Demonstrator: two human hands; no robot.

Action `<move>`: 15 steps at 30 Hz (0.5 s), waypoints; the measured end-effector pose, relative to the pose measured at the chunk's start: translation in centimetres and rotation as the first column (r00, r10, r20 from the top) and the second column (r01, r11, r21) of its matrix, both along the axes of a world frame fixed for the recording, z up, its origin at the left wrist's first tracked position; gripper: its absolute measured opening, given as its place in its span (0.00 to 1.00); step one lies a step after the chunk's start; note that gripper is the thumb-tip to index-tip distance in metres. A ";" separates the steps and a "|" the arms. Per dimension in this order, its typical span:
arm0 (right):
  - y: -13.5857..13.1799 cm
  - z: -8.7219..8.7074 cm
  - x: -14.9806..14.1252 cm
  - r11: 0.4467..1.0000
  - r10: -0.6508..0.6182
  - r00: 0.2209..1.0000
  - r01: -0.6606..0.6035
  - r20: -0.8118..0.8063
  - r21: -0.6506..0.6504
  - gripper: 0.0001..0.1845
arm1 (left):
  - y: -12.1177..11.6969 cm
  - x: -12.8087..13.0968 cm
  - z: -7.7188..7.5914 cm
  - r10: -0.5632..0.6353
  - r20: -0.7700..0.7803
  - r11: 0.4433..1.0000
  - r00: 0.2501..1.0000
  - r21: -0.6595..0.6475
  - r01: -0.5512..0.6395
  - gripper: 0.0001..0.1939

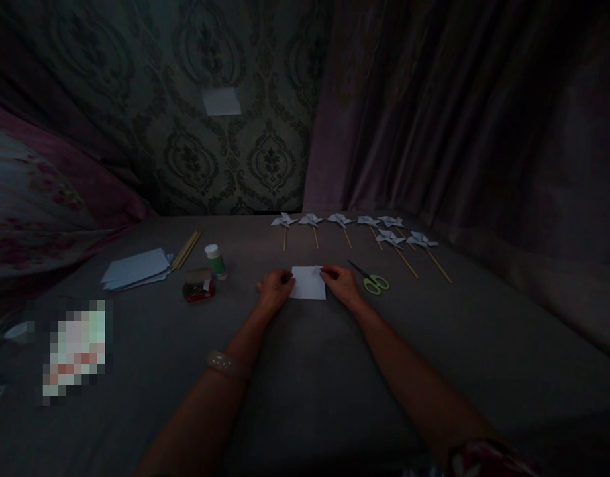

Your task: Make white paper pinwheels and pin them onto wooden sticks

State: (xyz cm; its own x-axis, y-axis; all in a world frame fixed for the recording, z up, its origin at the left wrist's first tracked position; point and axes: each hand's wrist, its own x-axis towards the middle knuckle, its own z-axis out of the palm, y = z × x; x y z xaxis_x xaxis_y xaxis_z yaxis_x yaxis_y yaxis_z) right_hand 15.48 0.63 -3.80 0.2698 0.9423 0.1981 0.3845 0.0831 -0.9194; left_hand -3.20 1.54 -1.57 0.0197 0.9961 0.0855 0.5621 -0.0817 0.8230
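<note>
A small white sheet of paper (308, 283) lies flat on the grey cloth surface (305, 371) in front of me. My left hand (273, 289) rests at its left edge with fingers curled, pinching the upper left corner. My right hand (338, 281) is at the right edge, fingers pinched on the upper right corner. Both forearms reach in from the bottom; a pale bangle (228, 364) circles my left wrist.
Green-handled scissors (372, 280) lie right of my right hand. Several paper pinwheels on sticks (364, 228) line the back. To the left are a glue bottle (216, 260), a small red box (199, 286), wooden sticks (186, 249) and stacked paper (136, 268). A curtain hangs right.
</note>
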 end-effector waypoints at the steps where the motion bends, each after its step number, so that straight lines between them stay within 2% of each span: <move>1: 0.0 0.3 0.0 1.000 0.013 1.000 -0.013 -0.017 0.012 0.06 | 0.1 0.0 0.0 0.025 0.083 1.000 0.996 0.009 -0.026 0.06; 4: -0.1 1.5 0.1 0.998 0.037 0.996 -0.033 -0.087 0.049 0.08 | 0.2 -0.3 0.5 0.096 0.381 0.992 0.920 0.034 -0.118 0.11; 7: -0.1 3.2 0.0 0.996 0.051 0.948 -0.023 -0.314 0.091 0.12 | 0.1 -0.7 1.4 0.116 0.608 0.988 0.785 0.008 -0.152 0.17; 10: 0.0 5.1 -0.2 0.992 0.089 0.855 -0.032 -0.510 0.120 0.17 | -0.3 -0.9 2.1 0.085 0.719 0.996 0.690 -0.037 -0.084 0.23; 12: 0.1 6.4 -0.4 0.990 0.109 0.822 -0.041 -0.559 0.134 0.19 | -0.6 -0.7 2.5 0.033 0.766 0.999 0.641 -0.043 -0.001 0.25; 15: 0.1 8.1 -0.8 0.986 0.133 0.812 -0.051 -0.568 0.158 0.19 | -1.0 -0.3 2.9 -0.063 0.837 0.993 0.544 -0.002 0.119 0.28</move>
